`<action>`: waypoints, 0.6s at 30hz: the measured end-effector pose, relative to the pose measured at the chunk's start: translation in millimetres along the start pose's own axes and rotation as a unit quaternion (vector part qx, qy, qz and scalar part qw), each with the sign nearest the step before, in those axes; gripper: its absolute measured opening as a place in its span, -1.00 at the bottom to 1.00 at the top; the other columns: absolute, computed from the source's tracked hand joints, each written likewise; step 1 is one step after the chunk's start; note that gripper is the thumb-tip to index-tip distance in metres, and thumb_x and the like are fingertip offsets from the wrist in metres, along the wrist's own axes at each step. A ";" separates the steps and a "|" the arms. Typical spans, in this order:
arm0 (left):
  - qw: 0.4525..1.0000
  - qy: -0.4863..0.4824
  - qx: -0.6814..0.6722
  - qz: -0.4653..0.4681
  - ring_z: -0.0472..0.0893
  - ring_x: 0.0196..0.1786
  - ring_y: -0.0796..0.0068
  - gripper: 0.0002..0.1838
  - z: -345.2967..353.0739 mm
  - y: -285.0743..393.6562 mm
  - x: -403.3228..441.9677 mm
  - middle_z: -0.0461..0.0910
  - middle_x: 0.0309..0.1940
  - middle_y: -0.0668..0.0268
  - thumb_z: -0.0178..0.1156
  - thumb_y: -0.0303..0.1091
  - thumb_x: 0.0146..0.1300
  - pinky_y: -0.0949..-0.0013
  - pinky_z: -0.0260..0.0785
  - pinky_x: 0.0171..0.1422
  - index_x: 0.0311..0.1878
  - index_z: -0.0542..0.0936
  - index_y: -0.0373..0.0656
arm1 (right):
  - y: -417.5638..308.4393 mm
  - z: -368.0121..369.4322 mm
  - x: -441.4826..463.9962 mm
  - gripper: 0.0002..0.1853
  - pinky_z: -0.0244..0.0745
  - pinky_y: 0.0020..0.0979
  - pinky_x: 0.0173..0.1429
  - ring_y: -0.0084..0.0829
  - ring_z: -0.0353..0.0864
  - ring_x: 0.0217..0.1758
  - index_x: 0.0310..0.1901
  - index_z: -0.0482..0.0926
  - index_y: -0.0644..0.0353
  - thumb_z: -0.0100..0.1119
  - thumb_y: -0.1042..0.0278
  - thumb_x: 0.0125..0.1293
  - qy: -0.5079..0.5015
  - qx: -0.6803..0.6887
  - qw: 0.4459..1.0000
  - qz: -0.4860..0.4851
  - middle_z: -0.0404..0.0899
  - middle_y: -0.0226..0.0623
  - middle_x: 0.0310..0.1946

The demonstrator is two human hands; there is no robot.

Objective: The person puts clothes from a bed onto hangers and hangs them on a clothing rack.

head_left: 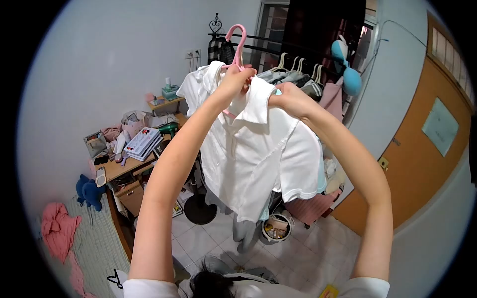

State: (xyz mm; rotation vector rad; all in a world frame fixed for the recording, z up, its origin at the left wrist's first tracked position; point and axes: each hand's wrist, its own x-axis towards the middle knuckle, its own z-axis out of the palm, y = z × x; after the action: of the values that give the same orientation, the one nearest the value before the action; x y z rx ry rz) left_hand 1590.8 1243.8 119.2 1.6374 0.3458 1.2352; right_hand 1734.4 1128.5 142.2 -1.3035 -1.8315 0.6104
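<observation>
A white short-sleeved shirt (243, 159) with a collar hangs in front of me on a pink hanger (237, 47), whose hook points up. My left hand (237, 82) is closed round the hanger just below its hook, by the shirt's neck opening. On the right side of the collar, my right hand (288, 99) holds the shirt, with its fingertips partly hidden behind the fabric. The lower part of the shirt hangs loose.
Behind the shirt stands a black clothes rack (263, 38) with hung garments. At left are a cluttered desk (117, 169) and a bed (92, 243) with pink cloth. A bucket (276, 228) stands on the tiled floor; an orange door (397, 184) is at right.
</observation>
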 end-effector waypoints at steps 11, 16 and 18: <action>0.994 -0.035 0.018 -0.105 0.51 -0.36 0.66 -0.82 -106.9 -101.4 155.7 0.53 -0.41 0.46 0.06 -0.28 0.21 0.51 0.37 -0.23 -0.23 0.54 -0.16 | 95.6 27.4 186.2 -0.74 0.44 -0.43 -0.33 -0.44 0.58 -0.40 -0.36 0.54 0.53 0.18 0.46 -0.07 0.038 0.163 0.984 0.058 0.58 -0.17 -0.41; 0.994 -0.034 -0.069 -0.073 0.54 -0.35 0.53 -0.79 -137.9 -141.6 212.7 0.57 -0.41 0.34 0.01 -0.27 0.24 0.45 0.42 -0.20 -0.17 0.48 -0.19 | 121.5 37.3 269.8 -0.72 0.44 -0.41 -0.32 -0.41 0.59 -0.38 -0.34 0.52 0.56 0.19 0.48 -0.09 0.109 0.111 0.986 0.059 0.57 -0.12 -0.41; 0.987 -0.044 -0.104 -0.113 0.54 -0.35 0.53 -0.75 -145.5 -153.7 230.7 0.57 -0.40 0.32 -0.02 -0.25 0.25 0.47 0.42 -0.20 -0.12 0.46 -0.19 | 122.0 37.6 294.7 -0.68 0.45 -0.39 -0.31 -0.36 0.60 -0.34 -0.29 0.49 0.57 0.18 0.51 -0.10 0.110 0.115 0.984 0.079 0.56 -0.07 -0.35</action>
State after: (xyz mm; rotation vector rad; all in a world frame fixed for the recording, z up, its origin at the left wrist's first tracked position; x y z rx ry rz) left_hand 1618.5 1555.6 112.5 1.4260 0.3251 0.9905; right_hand 1724.1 1449.0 124.0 -1.3114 -1.4440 0.7105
